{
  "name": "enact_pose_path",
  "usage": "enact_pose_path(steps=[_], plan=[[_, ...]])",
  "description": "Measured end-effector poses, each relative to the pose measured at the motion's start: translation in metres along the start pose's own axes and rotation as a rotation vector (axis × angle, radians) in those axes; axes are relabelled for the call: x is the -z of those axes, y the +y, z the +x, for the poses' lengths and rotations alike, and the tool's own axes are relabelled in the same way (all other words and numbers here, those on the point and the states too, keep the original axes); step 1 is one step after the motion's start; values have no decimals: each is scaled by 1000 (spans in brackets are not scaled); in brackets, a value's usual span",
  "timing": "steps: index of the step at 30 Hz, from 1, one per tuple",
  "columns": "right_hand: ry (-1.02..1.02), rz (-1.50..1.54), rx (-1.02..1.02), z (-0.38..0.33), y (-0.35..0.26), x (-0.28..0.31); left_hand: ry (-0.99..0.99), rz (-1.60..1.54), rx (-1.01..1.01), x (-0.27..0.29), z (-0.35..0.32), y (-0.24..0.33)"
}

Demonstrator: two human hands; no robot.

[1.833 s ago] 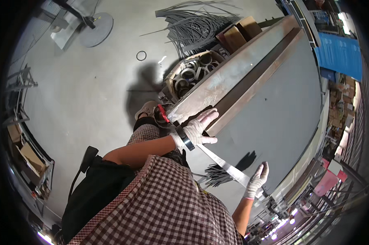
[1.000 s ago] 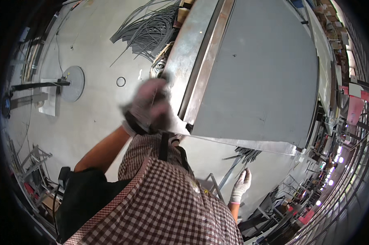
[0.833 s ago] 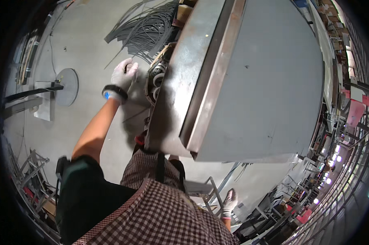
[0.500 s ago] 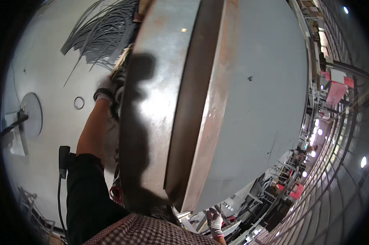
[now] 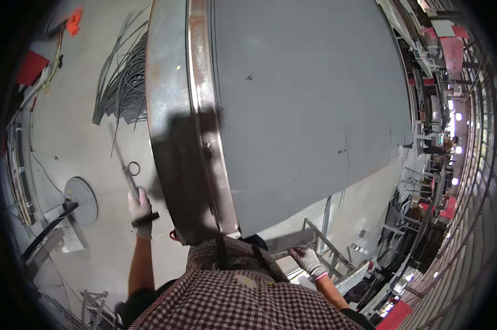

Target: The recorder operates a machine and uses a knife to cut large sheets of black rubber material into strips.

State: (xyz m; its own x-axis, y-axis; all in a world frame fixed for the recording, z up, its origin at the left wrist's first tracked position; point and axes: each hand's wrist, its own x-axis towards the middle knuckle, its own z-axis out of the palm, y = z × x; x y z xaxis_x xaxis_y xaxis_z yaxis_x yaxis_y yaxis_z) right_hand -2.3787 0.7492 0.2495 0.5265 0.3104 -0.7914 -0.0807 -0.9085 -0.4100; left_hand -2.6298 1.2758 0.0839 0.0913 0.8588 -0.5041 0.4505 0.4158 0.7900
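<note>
A: Hands, quick. Left?
B: Left hand (image 5: 140,204), gloved, blurred. Fingers curled around the lower end of a dark strip (image 5: 129,177); exact finger placement too blurry.
A: Right?
B: Right hand (image 5: 310,262), gloved, fingers bent and close together, by the near side of the grey sheet (image 5: 314,110). Can't tell whether it pinches anything.
A: Where's the strip?
B: Runs up and slightly left from the left hand, over the floor (image 5: 94,159), left of the metal beam (image 5: 168,71). Well apart from the right hand. In view it passes just beside a dark ring (image 5: 133,168) on the floor.
A: Look of it?
B: Long, thin, dark grey, narrowing toward the far end, smeared. Can't tell the material.
A: Around it?
B: Pile of dark strips (image 5: 128,91) farther up, against the beam's left side. Beam is shiny in parts, brownish along the edges, shadow across its near half.
</note>
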Motion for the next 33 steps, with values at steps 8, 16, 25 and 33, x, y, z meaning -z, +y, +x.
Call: enact_pose_path(steps=[8, 16, 25, 33], plan=[[-207, 72, 705, -57, -217, 38, -591, -1101, 35, 5, -242, 98], [-527, 767, 465, -110, -174, 187, -1610, -78, -917, -217, -403, 220], [409, 958, 494, -36, 9, 367, -681, -283, -1095, -368, -496, 298], [595, 1015, 405, 18, 108, 482, -938, -285, -848, -567, -471, 422]])
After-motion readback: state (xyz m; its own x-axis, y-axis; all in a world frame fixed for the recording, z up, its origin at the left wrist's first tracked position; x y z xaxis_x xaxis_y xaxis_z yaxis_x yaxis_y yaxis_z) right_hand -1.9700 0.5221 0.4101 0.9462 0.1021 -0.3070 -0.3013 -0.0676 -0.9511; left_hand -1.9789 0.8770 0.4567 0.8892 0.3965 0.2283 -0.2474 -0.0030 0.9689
